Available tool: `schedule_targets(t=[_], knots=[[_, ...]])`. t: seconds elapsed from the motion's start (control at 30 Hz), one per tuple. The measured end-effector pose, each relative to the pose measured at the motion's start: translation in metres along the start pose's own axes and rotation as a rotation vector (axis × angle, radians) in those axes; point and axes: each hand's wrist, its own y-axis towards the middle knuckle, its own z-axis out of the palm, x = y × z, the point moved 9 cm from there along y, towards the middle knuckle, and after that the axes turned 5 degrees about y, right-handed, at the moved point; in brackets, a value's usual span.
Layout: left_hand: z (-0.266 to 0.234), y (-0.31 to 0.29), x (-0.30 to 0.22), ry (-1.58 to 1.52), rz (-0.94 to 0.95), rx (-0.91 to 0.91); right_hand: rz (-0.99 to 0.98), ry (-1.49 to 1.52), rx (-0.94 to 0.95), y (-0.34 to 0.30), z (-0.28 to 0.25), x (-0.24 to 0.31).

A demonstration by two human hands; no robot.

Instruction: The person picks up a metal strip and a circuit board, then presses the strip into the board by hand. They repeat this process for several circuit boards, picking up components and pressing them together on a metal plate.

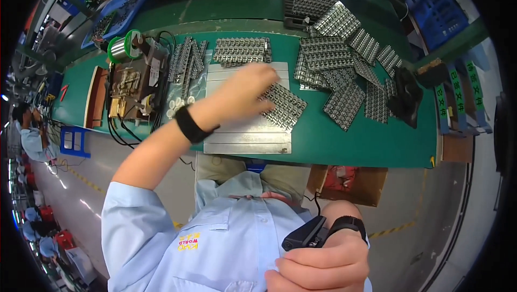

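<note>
Slanting forward-right, left hand (250,91) over gridded metal panel (286,108)

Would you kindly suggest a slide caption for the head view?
Left hand over a component panel lying partly on a metal plate, with more panels on the green bench.

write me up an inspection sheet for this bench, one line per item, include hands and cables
Surface: green worktop with a silver plate on it
Job's things: grey panel overlaps the plate's right edge; loose pile of similar panels farther right
Clutter: silvery wire spool, white round pieces, black bundle
Hands: left hand at the grey panel, blurred, grip unclear; right hand near the chest beside a black device, grip unclear
Cables: black cables hang past the front edge, left side
Surroundings: blue stool, open carton below the worktop, co-worker far left
</note>
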Motion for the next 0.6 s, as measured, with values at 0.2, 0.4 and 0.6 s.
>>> schedule_targets(t=[0.2, 0.4, 0.6], knots=[[0.042, -0.024, -0.047, 0.239, -0.079, 0.071, -0.121, 0.131, 0.091, -0.043, -0.025, -0.004], [0.053, -0.044, -0.08, 0.197, -0.084, 0.234, 0.988, -0.374, 0.235, -0.135, -0.041, -0.143], [0.048, -0.091, -0.104, 0.414, 0.054, 0.146, 0.867, -0.506, 0.636, -0.169, -0.001, -0.144]])
